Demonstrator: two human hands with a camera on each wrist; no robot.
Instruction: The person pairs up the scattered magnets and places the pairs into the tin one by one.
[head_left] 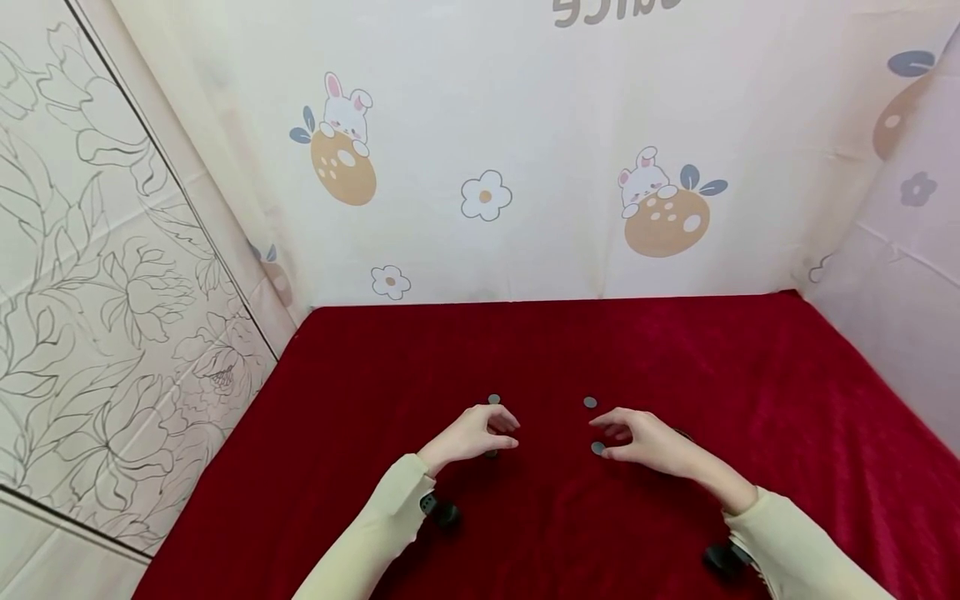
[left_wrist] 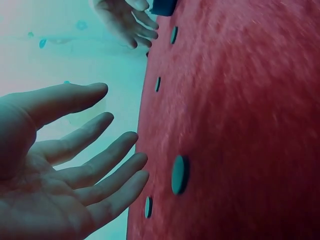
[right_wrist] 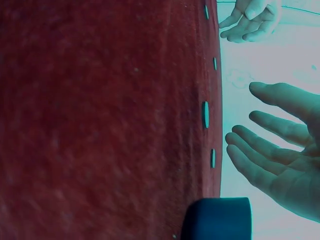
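Observation:
My left hand point(head_left: 476, 433) hovers above the red cloth point(head_left: 547, 350), fingers loosely bent and nothing between them. Two small grey-green discs lie near it: one disc point(head_left: 494, 399) just beyond, another disc point(head_left: 491, 453) partly hidden under the thumb. Facing it from the right, my right hand point(head_left: 648, 442) is also held off the cloth and holds nothing. Close to its fingertips are a far disc point(head_left: 590, 402) and a nearer disc point(head_left: 597, 447). In the right wrist view, a dark cylinder point(right_wrist: 217, 220) stands beside this hand; the head view mostly hides it.
White curtain point(head_left: 555, 167) with rabbit and flower prints hangs behind the cloth-covered table. A panel with line-drawn flowers point(head_left: 120, 292) flanks the left side. Black wrist devices hang under both sleeves, one below the left sleeve point(head_left: 375, 525).

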